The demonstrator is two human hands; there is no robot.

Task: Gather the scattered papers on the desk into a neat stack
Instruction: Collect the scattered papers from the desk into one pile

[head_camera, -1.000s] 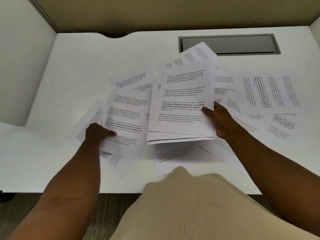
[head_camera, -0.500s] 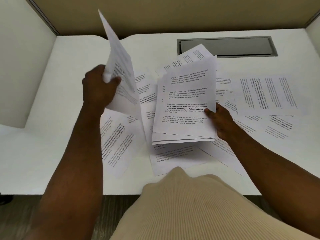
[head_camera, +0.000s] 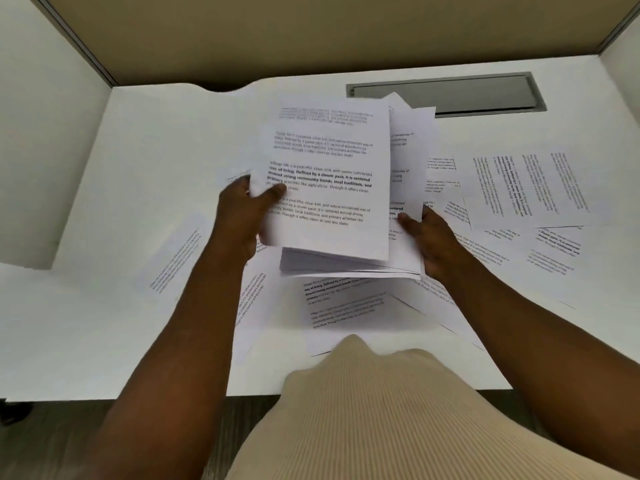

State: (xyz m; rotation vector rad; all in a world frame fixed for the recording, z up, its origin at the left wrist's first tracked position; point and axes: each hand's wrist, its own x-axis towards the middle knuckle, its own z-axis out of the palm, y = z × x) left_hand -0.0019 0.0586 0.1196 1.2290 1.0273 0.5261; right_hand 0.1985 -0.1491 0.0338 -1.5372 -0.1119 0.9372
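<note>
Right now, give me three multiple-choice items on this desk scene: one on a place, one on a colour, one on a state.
1. Where is the grey cable hatch?
A. Far right of the desk
B. Near left corner
C. Under the desk

2. What colour is the desk?
A. Black
B. White
C. Green

3. How is the paper stack held?
A. Lying flat, untouched
B. By one hand only
C. Between both hands

Answers: 1 A, it sits by the back wall, right of centre. 2 B, its bare top is white. 3 C, the left hand and right hand grip opposite edges.
</note>
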